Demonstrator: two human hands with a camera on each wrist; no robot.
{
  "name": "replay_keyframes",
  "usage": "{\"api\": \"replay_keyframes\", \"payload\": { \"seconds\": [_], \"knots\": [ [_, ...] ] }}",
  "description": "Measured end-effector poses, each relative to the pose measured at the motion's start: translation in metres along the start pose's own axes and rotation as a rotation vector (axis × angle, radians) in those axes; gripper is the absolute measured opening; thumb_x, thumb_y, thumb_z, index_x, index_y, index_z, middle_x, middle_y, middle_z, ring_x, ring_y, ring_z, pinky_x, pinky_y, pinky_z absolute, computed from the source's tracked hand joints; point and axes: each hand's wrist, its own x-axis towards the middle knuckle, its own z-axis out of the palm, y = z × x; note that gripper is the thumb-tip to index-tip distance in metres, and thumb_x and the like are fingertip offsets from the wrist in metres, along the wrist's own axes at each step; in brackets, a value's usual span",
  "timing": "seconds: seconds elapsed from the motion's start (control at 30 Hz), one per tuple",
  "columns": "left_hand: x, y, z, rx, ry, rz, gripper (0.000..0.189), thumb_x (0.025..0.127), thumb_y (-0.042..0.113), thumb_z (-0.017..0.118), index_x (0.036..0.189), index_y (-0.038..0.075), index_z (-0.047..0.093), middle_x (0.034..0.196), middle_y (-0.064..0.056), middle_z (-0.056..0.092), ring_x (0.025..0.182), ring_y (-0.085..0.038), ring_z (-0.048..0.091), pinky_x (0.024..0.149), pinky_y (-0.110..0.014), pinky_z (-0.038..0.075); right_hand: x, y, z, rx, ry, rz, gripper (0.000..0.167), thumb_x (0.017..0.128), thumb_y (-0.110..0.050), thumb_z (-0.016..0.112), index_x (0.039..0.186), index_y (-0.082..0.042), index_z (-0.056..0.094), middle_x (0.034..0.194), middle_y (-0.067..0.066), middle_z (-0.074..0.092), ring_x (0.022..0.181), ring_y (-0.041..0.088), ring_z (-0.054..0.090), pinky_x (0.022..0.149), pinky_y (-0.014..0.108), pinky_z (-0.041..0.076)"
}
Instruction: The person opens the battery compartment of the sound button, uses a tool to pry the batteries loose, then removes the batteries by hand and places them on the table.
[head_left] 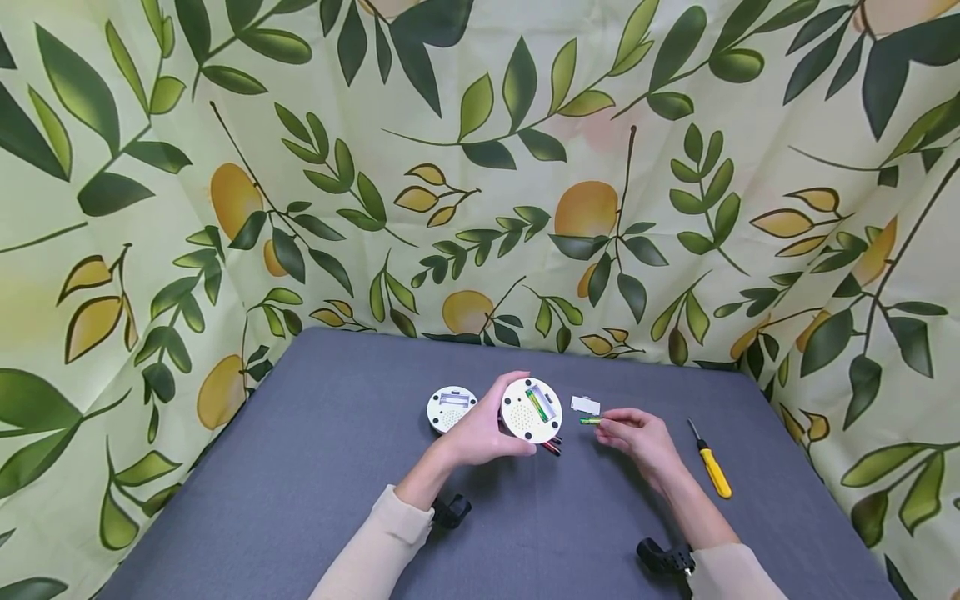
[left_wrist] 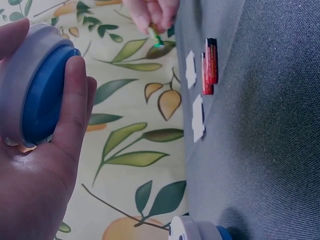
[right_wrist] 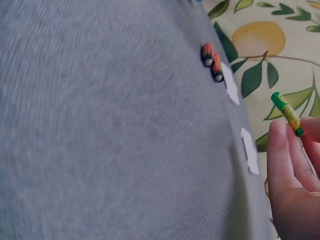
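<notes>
My left hand (head_left: 476, 429) holds up a round white device (head_left: 517, 417), its underside facing the head camera. The left wrist view shows the blue other side (left_wrist: 47, 95) of this device, with fingers across it. One green-and-yellow battery (head_left: 536, 405) lies in its uncovered battery compartment, beside a vacant slot. To the right, my right hand (head_left: 641, 437) pinches another green-and-yellow battery (right_wrist: 287, 113) by one end between thumb and fingers, apart from the device. A second round white device (head_left: 451, 408) lies on the table beyond my left hand, partly hidden by it, its compartment uncovered.
Two red-and-black batteries (left_wrist: 211, 62) lie on the grey table (head_left: 330, 467), near two white battery covers (left_wrist: 198, 120). A yellow-handled screwdriver (head_left: 712, 471) lies right of my right hand. A leaf-patterned cloth (head_left: 480, 208) stands behind the table.
</notes>
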Motion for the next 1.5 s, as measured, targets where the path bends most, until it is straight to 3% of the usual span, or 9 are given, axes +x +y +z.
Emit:
{"api": "replay_keyframes", "payload": {
  "seconds": [0.23,0.53,0.83,0.93,1.3,1.5],
  "knots": [
    [-0.001,0.0,0.0,0.008,-0.001,-0.016,0.099,0.074,0.018,0.087,0.155,0.029,0.032,0.134,-0.001,0.053,0.11,-0.017,0.055,0.101,-0.039,0.039,0.008,0.004,0.0,-0.055,0.007,0.031,0.036,0.095,0.001,0.068,0.123,0.02,0.055,0.095,0.013,0.072,0.083,0.021,0.073,0.08,0.036,0.059],
    [-0.001,-0.002,0.001,-0.009,0.001,-0.026,0.099,0.074,0.017,0.087,0.154,0.031,0.031,0.133,0.001,0.053,0.111,-0.016,0.055,0.101,-0.039,0.038,0.012,0.01,0.002,-0.172,-0.018,-0.008,0.029,0.094,0.007,0.065,0.116,0.023,0.058,0.092,0.02,0.072,0.077,0.019,0.072,0.072,0.032,0.059],
    [0.0,-0.001,0.001,-0.003,0.001,-0.016,0.098,0.074,0.017,0.086,0.155,0.029,0.031,0.135,0.001,0.051,0.111,-0.017,0.055,0.101,-0.039,0.038,0.012,0.012,0.005,-0.458,0.044,-0.087,0.017,0.09,0.001,0.07,0.104,0.012,0.069,0.085,0.012,0.072,0.073,0.017,0.068,0.06,0.03,0.057],
    [0.0,-0.001,0.001,0.0,0.002,-0.017,0.099,0.074,0.016,0.086,0.155,0.03,0.032,0.136,0.0,0.051,0.111,-0.017,0.054,0.102,-0.04,0.038,0.013,0.014,0.005,-0.507,0.064,-0.105,0.016,0.09,0.001,0.071,0.102,0.011,0.07,0.084,0.01,0.071,0.072,0.018,0.067,0.059,0.03,0.057],
    [-0.001,0.0,0.0,-0.007,-0.008,0.005,0.099,0.073,0.017,0.087,0.154,0.028,0.032,0.137,-0.003,0.05,0.112,-0.018,0.054,0.102,-0.04,0.038,0.011,0.014,0.004,-0.558,0.088,-0.115,0.013,0.088,0.001,0.071,0.099,0.009,0.071,0.084,0.01,0.069,0.065,0.015,0.065,0.059,0.028,0.056],
    [-0.001,-0.001,0.0,-0.01,-0.01,-0.005,0.099,0.074,0.015,0.087,0.155,0.029,0.031,0.138,-0.001,0.05,0.113,-0.017,0.054,0.102,-0.039,0.037,0.007,0.008,0.005,-0.53,0.089,-0.127,0.019,0.092,-0.004,0.071,0.106,0.009,0.07,0.09,0.012,0.07,0.071,0.018,0.068,0.064,0.029,0.057]
  ]
}}
